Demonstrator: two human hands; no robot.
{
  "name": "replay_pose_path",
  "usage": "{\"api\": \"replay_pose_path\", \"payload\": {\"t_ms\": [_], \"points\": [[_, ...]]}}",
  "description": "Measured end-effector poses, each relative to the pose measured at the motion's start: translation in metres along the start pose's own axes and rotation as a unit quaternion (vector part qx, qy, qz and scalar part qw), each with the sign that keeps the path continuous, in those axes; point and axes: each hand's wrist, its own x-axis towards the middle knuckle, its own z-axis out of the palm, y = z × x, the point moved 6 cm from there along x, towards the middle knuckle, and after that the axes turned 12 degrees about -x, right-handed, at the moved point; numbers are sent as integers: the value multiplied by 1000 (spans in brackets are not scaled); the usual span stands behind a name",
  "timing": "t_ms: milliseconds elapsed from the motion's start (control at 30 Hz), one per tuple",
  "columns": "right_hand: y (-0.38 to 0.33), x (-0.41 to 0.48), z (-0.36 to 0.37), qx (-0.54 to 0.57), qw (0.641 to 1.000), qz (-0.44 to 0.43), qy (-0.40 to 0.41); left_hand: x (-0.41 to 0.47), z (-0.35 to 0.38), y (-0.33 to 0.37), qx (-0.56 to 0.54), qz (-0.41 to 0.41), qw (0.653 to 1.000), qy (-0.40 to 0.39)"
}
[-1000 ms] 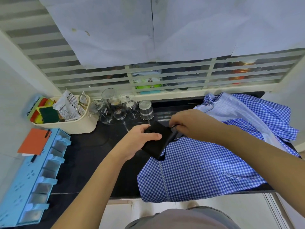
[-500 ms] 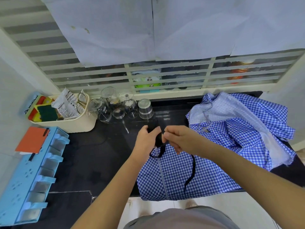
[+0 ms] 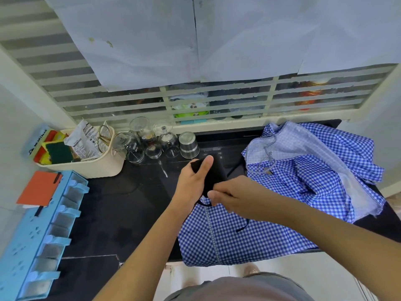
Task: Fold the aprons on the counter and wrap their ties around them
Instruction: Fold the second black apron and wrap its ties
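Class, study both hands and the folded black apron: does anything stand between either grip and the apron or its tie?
Nothing visible does. The left hand grips the folded black apron directly, and the right hand pinches its tie just below. The blue checked apron lies underneath them, not between.
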Motion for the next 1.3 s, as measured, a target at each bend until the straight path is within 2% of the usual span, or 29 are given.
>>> {"api": "replay_pose_path", "payload": {"t_ms": [67,133,200,367,500,567,700,867,1033,1200,1300], "points": [[0,-1,-16,-38,997,-17,67,0,-5,2,-9,-1,1000,5],[9,-2,-41,-9,983,-15,185,1,-6,2,-19,-18,1000,-12],[19,0,-58,18,969,-24,244,3,-7,0,-36,-43,998,-36],[24,23,-53,54,980,-72,175,-2,2,-1,-113,-107,981,-117],[34,27,-59,118,963,-12,241,-7,2,4,-168,-89,975,-116],[32,28,-57,105,962,-6,251,-6,1,9,-198,-57,974,-92],[22,31,-35,72,976,-29,203,-3,-3,21,-239,17,970,-33],[19,25,-23,37,977,-23,208,-1,-7,21,-284,30,958,20],[25,19,4,202,964,21,174,7,-18,29,-280,63,955,71],[24,17,12,219,947,87,219,13,-23,24,-206,88,964,142],[21,19,15,225,948,75,212,13,-23,24,-175,103,963,180]]}}
